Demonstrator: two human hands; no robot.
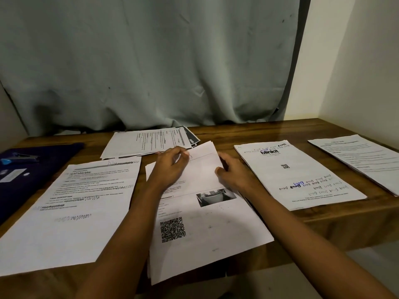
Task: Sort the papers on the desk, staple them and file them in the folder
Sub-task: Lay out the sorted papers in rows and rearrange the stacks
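— Papers, whereabouts?

— Dead centre of the wooden surface (237,132): QR-code stack (205,229), near corner poking past the front edge at 6 o'clock. Top sheet (203,162) gripped at its far end by both hands. Left hand (170,167) curled, fingertips pinching near the 11 o'clock corner. Right hand (233,173) at the 3 o'clock edge, thumb on top, fingers tucked round the paper.

— And round about?

— At 9 o'clock, just beside, a scribbled printout (71,212). At 12, a fanned pile (146,141), close to the raised sheet. At 3, a "blinkit" page (298,175) with pen marks. At 2, near the right edge, another text pile (362,160). At 10, a dark blue folder (54,156) bearing a blue-handled stapler (19,158). Behind everything, a grey-green curtain (151,61).
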